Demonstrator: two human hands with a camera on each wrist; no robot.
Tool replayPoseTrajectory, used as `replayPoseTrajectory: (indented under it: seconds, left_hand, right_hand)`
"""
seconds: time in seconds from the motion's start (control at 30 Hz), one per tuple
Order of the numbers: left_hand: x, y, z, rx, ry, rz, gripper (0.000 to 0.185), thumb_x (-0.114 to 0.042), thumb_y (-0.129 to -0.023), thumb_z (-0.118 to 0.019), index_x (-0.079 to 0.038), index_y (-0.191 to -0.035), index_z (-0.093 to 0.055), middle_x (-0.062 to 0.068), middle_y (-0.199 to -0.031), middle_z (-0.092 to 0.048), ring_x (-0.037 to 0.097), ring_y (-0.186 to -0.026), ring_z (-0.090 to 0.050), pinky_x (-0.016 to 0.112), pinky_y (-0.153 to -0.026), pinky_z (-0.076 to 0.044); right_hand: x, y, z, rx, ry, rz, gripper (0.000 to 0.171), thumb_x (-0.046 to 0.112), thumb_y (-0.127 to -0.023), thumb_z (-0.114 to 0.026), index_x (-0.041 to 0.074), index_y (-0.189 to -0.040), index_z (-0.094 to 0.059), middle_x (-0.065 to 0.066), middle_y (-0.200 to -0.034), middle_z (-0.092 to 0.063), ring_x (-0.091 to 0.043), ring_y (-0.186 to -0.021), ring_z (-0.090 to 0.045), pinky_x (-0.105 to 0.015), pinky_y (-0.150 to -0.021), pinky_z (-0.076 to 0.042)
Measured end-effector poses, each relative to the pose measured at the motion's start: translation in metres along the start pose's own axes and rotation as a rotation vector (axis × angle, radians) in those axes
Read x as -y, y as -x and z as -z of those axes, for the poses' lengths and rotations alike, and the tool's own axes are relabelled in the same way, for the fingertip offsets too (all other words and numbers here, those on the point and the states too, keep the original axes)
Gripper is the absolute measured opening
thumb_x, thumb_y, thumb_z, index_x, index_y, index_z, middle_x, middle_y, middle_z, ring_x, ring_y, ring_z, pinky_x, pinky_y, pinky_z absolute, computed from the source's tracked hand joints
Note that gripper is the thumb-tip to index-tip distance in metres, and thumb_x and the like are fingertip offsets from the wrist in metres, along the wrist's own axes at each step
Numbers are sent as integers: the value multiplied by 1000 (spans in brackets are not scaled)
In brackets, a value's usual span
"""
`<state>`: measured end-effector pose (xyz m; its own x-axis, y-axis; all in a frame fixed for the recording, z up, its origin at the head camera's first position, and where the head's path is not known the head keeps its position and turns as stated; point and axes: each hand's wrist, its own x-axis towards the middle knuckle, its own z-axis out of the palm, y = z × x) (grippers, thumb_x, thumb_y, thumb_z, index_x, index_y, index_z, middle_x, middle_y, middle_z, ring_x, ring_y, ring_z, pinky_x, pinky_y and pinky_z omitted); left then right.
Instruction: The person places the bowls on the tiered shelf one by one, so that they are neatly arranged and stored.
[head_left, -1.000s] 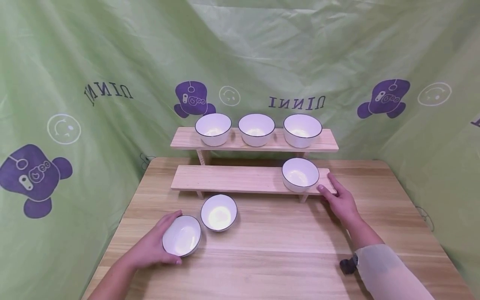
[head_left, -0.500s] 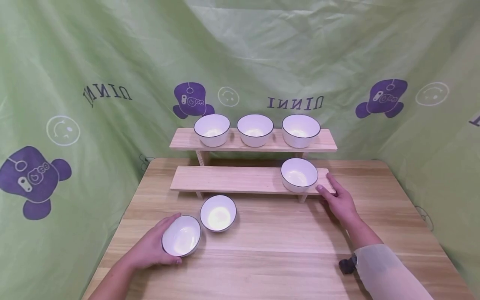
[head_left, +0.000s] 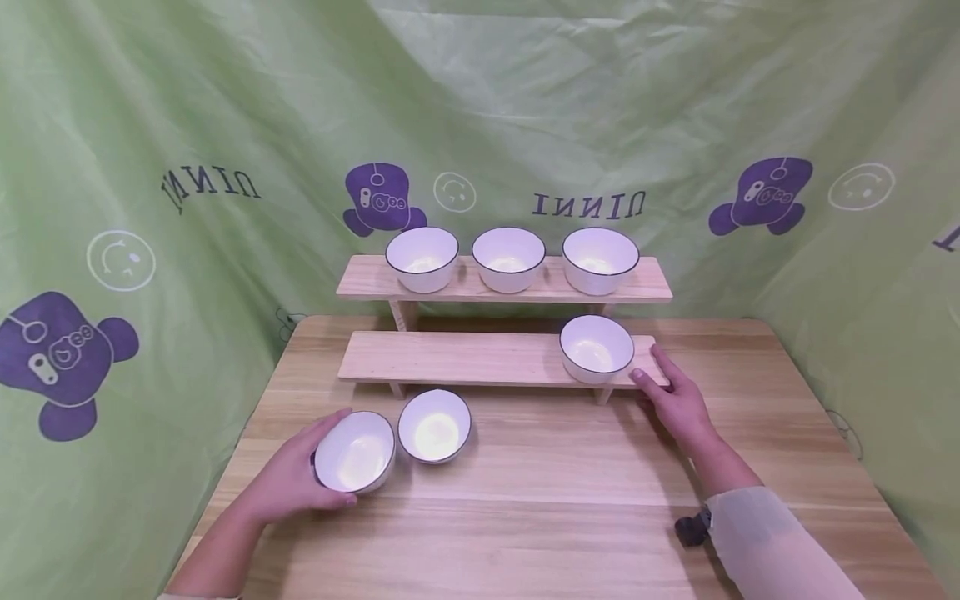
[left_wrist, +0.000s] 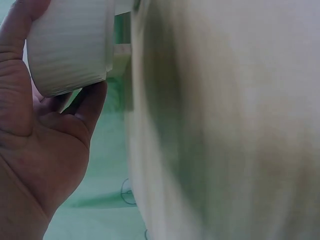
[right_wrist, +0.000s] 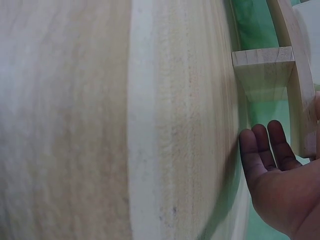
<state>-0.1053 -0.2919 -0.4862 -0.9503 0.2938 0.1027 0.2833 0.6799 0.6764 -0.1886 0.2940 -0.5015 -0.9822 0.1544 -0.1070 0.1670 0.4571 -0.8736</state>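
My left hand (head_left: 291, 477) grips a white bowl with a dark rim (head_left: 356, 454) at the front left, thumb on its near side and fingers round the far side. In the left wrist view this bowl (left_wrist: 70, 47) is held just above the tabletop. Right beside it a second white bowl (head_left: 435, 427) stands on the table. My right hand (head_left: 684, 414) holds the right end of the lower wooden shelf board (head_left: 450, 358), thumb at the front edge. Its other fingers (right_wrist: 280, 145) reach below the board in the right wrist view. Near that hand, another bowl (head_left: 597, 350) sits on the board.
Three matching bowls stand in a row on the upper shelf board (head_left: 480, 287); the middle one (head_left: 509, 261) is close to both neighbours. The shelf stands toward the back of the wooden table (head_left: 540, 517). Green printed curtains (head_left: 600, 100) hang behind and at both sides.
My left hand has raised its bowl off the table and shifted it slightly left and away from me. The right hand has kept its hold on the shelf end.
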Motion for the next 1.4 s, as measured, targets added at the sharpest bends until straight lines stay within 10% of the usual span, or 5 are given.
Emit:
replayPoseTrajectory:
  seconds: [0.6, 1.4]
  left_hand:
    - [-16, -43, 13, -141, -9, 9, 118, -47, -46, -96, -18, -147, -41, 10, -142, -46, 32, -123, -48, 54, -95, -42]
    - [-57, -102, 0, -132, 44, 8, 113, -53, -50, -92, -21, -145, -42, 4, -142, -47, 26, -125, -48, 51, -99, -43]
  right_hand:
    - [-8, 2, -2, 20, 5, -20, 85, 68, -83, -58, 44, -151, -14, -24, -153, -28, -29, -94, -69, -56, -111, -24]
    - [-8, 4, -2, 34, -123, -15, 84, 60, -85, -62, 39, -153, -17, -22, -158, -9, -36, -113, -60, -31, -83, -54]
